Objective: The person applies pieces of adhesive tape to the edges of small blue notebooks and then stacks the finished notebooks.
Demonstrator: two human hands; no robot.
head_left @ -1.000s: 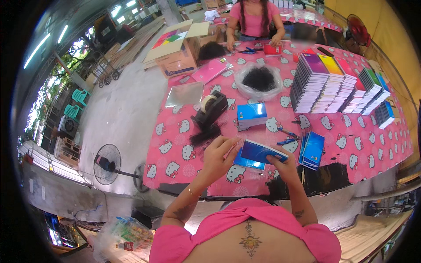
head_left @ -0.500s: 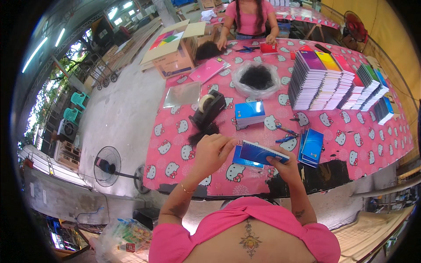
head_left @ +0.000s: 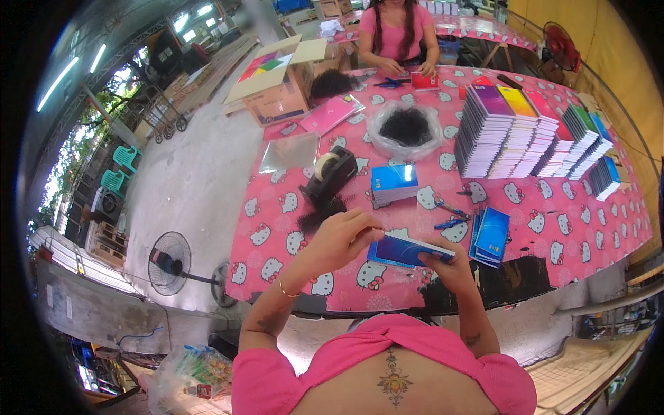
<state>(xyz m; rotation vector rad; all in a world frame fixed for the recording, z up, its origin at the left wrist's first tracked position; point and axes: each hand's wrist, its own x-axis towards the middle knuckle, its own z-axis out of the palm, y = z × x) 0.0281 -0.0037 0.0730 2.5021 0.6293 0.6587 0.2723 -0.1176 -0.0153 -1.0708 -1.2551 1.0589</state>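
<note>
My right hand (head_left: 448,265) grips a small blue notebook (head_left: 408,251) by its right end, thumb on the cover, the book tilted above the table. At the book's left end, my left hand (head_left: 344,236) has its fingers pinched together; whatever they hold is too small to make out. Beneath lies another blue notebook (head_left: 377,257), partly covered by the held one. Black wiry coils (head_left: 319,220) lie just beyond my left hand. To the right are a blue-handled cutting tool (head_left: 451,223) and a few blue spiral notebooks (head_left: 492,232).
Beyond my hands stand a blue notebook stack (head_left: 395,183), a black tape dispenser (head_left: 330,176) and a plastic bag of black coils (head_left: 405,128). Tall notebook stacks (head_left: 487,135) fill the right. Across the pink-covered table (head_left: 277,242), a person (head_left: 398,38) handles a red notebook (head_left: 424,81).
My left hand has moved slightly right and down, its fingers now at the held notebook's left end. The notebook has dropped a little. Across the table, the person's hands have come closer together.
</note>
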